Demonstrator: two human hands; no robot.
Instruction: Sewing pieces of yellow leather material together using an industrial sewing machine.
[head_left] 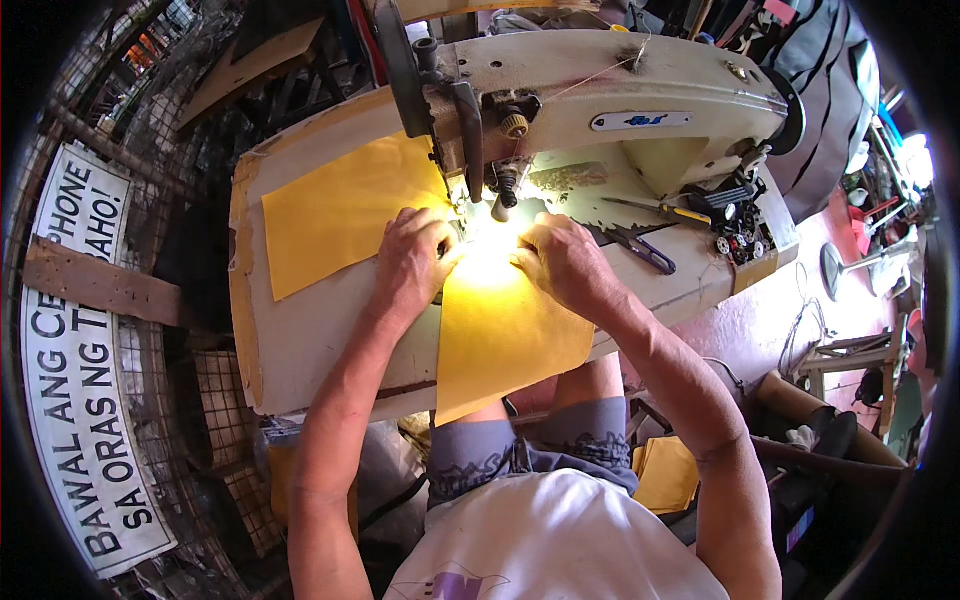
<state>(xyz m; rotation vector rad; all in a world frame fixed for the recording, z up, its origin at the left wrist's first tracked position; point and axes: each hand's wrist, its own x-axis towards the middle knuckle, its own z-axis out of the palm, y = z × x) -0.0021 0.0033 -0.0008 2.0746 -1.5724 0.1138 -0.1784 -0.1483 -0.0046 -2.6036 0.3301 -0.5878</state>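
A cream industrial sewing machine stands on a worn white table. In front of its presser foot, under a bright lamp glare, my left hand is closed with fingers curled at the near yellow sheet's upper left edge. My right hand pinches that sheet's upper right edge. The sheet, soft or leather-like, hangs over the table's front edge toward my lap. Another yellow sheet lies flat left of the needle; whether the two are joined is lost in the glare.
Right of the machine bed lie dark thread snips, a yellow-handled screwdriver and a box of bobbins. More yellow pieces are stacked low beside my right thigh. A wire mesh wall with a white lettered sign stands at left.
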